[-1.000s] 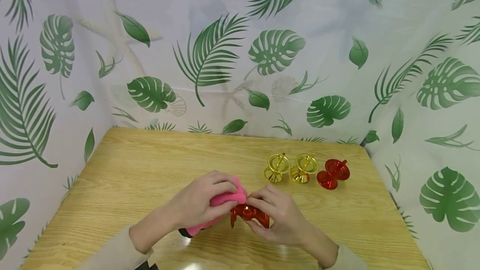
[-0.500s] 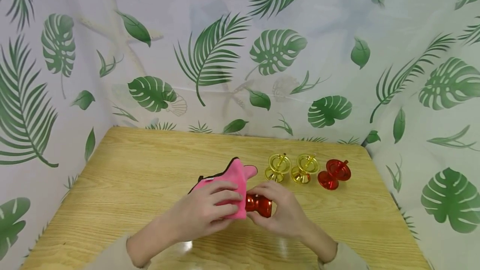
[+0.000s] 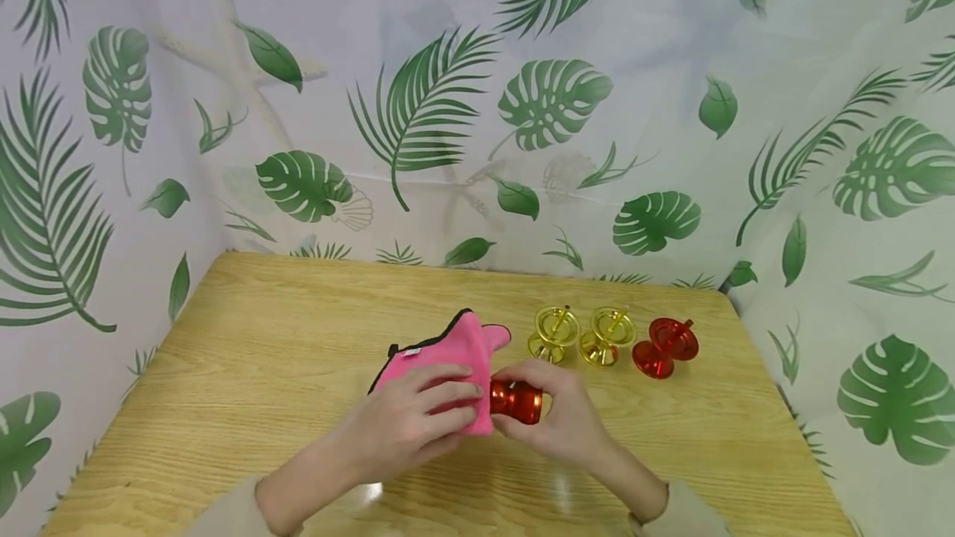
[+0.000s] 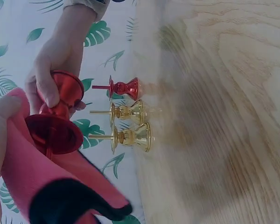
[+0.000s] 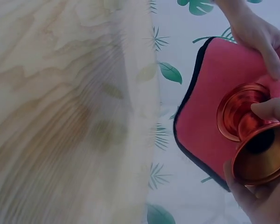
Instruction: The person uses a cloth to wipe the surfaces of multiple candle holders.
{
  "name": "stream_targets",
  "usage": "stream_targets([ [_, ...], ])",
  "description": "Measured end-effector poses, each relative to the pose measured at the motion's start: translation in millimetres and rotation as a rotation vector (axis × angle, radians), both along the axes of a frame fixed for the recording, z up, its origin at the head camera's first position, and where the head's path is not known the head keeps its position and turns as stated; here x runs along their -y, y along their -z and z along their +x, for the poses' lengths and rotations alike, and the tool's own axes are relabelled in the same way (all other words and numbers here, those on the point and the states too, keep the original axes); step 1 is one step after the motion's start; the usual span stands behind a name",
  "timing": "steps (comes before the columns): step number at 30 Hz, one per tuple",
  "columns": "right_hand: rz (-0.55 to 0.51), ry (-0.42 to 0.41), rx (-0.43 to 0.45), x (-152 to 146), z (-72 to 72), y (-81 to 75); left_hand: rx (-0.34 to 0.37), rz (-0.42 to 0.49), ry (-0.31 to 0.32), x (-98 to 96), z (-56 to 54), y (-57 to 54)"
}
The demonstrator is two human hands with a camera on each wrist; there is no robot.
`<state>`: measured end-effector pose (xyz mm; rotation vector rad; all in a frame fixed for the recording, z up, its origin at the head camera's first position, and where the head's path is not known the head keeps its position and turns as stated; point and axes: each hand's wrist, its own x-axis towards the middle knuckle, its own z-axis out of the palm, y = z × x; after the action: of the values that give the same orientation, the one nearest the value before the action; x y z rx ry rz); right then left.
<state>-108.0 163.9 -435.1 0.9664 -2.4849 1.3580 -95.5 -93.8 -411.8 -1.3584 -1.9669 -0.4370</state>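
Observation:
A red metal candlestick [image 3: 525, 404] lies sideways above the table in my right hand [image 3: 567, 417], whose fingers and thumb grip it around the waist and flared base. Its wide dish end and spike point left, hidden behind the cloth in the head view; the left wrist view shows the dish [image 4: 53, 135] and spike lying against the cloth. My left hand [image 3: 414, 417] holds a pink cloth [image 3: 466, 350] with black edging, its fingers bent over the cloth at the dish. In the right wrist view, the hollow base [image 5: 261, 161] faces the camera.
Two gold candlesticks [image 3: 552, 334] and a second red candlestick [image 3: 664, 346] stand in a row at the back right of the wooden table [image 3: 313, 313]. Leaf-printed white fabric [image 3: 448, 106] walls the table behind and at both sides.
The cloth has been opened out from a bunch and brought over the candlestick's dish end. The candlestick has risen slightly and turned a little. Over the last half second, almost nothing moved.

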Motion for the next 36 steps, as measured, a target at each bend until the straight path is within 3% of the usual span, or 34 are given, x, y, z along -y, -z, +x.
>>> stream_targets([
  [7,-0.001,-0.083,-0.203,0.9,-1.2,5.8,0.171,0.158,-0.066,2.4,-6.4,-2.6],
  [15,-0.143,-0.060,-0.186,-6.3,-1.9,7.1,0.354,0.365,-0.150,15.9,-12.4,3.8],
  [19,-0.234,-0.023,-0.121,-6.1,-0.1,3.3,0.384,0.435,-0.176,19.7,-10.9,8.7],
  [26,-0.414,0.142,0.140,1.4,4.0,-10.3,0.387,0.540,-0.199,16.1,-4.2,17.6],
  [30,-0.486,0.233,0.250,7.9,3.1,-14.8,0.391,0.535,-0.205,7.9,0.6,24.1],
  [36,-0.527,0.294,0.381,17.7,3.3,-16.9,0.395,0.488,-0.226,-6.4,5.1,29.7],
])
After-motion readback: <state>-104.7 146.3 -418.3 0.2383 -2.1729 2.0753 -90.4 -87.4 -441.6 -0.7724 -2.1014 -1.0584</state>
